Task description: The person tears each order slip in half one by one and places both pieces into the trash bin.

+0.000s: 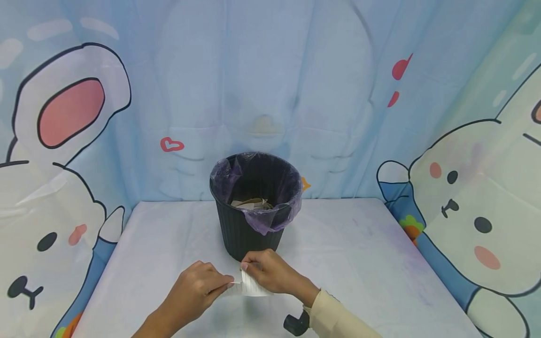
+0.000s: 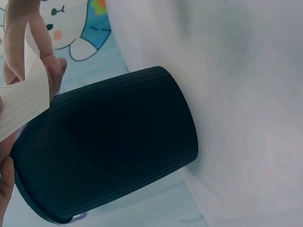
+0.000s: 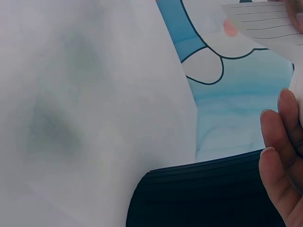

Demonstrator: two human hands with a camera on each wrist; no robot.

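A small sheet of ruled white paper point(image 1: 253, 287) is stretched between both hands in front of the bin. My left hand point(image 1: 195, 287) pinches its left side between thumb and fingertips. On the other side, my right hand point(image 1: 272, 272) grips the paper's upper part, thumb on the near face. Ruled lines and a curved fold show on the paper point(image 2: 28, 101) in the left wrist view. Just behind the hands stands a black ribbed bin point(image 1: 245, 237), upright, with a purple plastic liner point(image 1: 270, 220) over its rim. Scraps of paper point(image 1: 253, 204) lie inside it.
A white cloth covers the table point(image 1: 346, 253). Behind it hangs a light blue curtain point(image 1: 262, 70) with cartoon rabbits at both sides. A black wrist camera point(image 1: 297, 324) sits by the cream right sleeve point(image 1: 338, 317).
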